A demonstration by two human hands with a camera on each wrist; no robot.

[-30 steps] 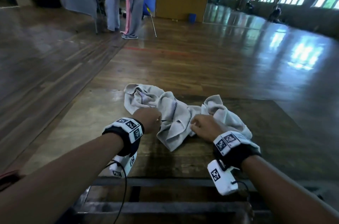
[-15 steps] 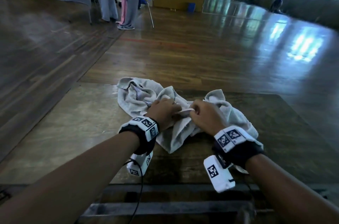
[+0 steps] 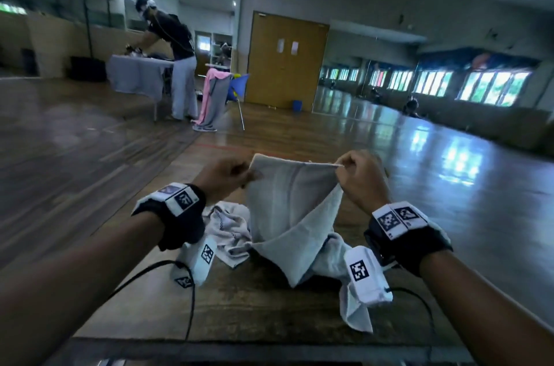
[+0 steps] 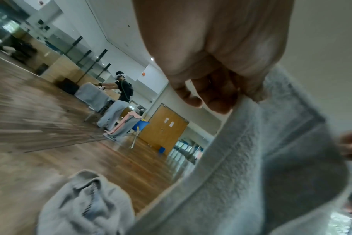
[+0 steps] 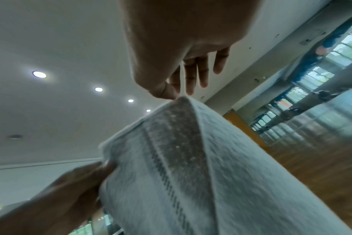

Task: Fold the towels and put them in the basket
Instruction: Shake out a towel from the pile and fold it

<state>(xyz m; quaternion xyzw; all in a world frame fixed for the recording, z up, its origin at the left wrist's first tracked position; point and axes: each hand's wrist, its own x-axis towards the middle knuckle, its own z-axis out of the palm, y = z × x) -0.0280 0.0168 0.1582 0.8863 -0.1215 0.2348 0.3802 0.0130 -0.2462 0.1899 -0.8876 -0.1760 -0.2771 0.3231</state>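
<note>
A light grey towel [image 3: 292,206] hangs lifted above the wooden table [image 3: 263,314], its top hem stretched between my two hands. My left hand [image 3: 227,176] pinches the left corner, and in the left wrist view that hand [image 4: 215,89] grips the towel [image 4: 261,167] at its hem. My right hand [image 3: 359,176] pinches the right corner; the right wrist view shows thumb and finger of this hand [image 5: 177,89] closed on the towel [image 5: 181,159]. A second crumpled towel [image 3: 229,230] lies on the table below the left wrist. No basket is in view.
The table's near edge [image 3: 269,344] runs across the bottom. Beyond lies open polished wood floor. Far back left a person [image 3: 177,56] stands at a cloth-covered table [image 3: 138,71], beside a blue chair [image 3: 230,92] draped with cloths. Wooden double doors [image 3: 286,62] stand behind.
Both hands have risen from the table, taking the towel's edge with them and moving apart so it hangs spread. The head view has tilted up.
</note>
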